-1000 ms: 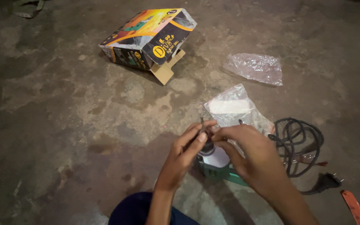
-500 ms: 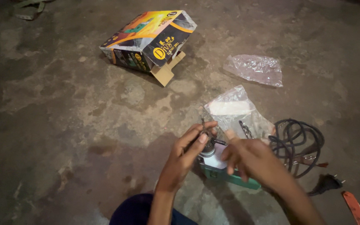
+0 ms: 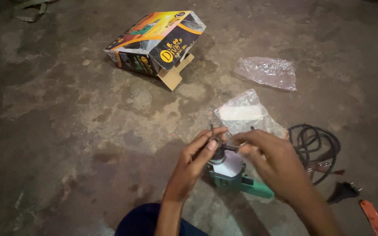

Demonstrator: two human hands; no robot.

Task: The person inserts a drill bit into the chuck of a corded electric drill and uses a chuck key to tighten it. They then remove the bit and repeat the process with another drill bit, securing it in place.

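A green and silver electric drill [image 3: 232,175] rests on the concrete floor [image 3: 66,122] just in front of me. My left hand [image 3: 195,159] grips the dark chuck at its nose. My right hand [image 3: 270,159] pinches a small dark key-like metal tool [image 3: 229,148] set against the side of the chuck. The drill's body is partly hidden under both hands. A small metal bit [image 3: 212,130] pokes up by my left fingers.
An opened yellow and black cardboard box [image 3: 156,43] lies at the back. A crumpled clear plastic bag [image 3: 267,72] lies right of it, another clear bag [image 3: 246,114] just beyond my hands. The coiled black cord [image 3: 316,146], its plug [image 3: 343,191] and an orange strip [image 3: 372,216] lie at right.
My right hand drew back toward me, then came forward again to the chuck with the small tool. My left hand stayed on the chuck.
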